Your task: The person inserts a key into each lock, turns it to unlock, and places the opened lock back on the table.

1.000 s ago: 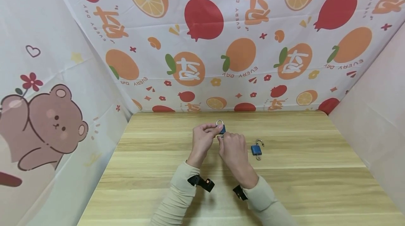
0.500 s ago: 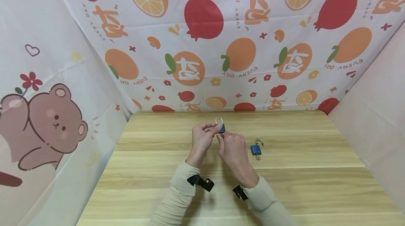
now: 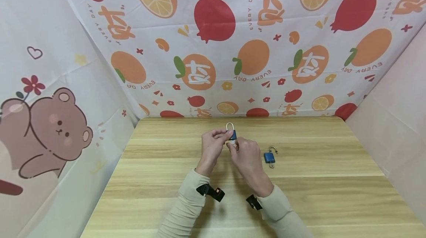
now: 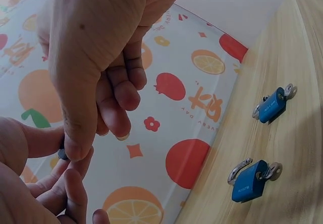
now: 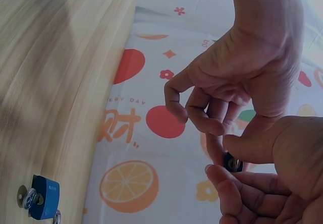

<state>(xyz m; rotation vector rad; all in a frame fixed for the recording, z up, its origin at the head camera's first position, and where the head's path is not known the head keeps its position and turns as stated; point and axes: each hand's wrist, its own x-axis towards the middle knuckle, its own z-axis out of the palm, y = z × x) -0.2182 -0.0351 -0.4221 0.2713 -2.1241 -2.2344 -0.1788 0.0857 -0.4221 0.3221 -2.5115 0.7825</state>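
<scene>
My left hand (image 3: 211,148) pinches a blue padlock (image 3: 233,134) between thumb and fingers, its closed-looking silver shackle pointing up, above the table. Just below it, my right hand (image 3: 247,156) has thumb and forefinger at the small silver key (image 3: 232,143) at the lock's underside. In the right wrist view the lock's dark underside (image 5: 233,162) shows between the fingertips of both hands; most of its body is hidden. On the table to the right lies a second blue padlock (image 3: 269,157), shackle swung open, a key in its base.
The left wrist view shows two blue padlocks on the wooden table, one nearer (image 4: 250,181) and one farther (image 4: 272,105), each with a key. Fruit-printed cloth (image 3: 213,64) hangs behind the table (image 3: 159,193); a bear-printed cloth (image 3: 56,130) hangs at left.
The held padlock has shifted slightly up and left. My right hand's fingers have loosened and turned a little, so more of the silver key shows. The padlock on the table stays put.
</scene>
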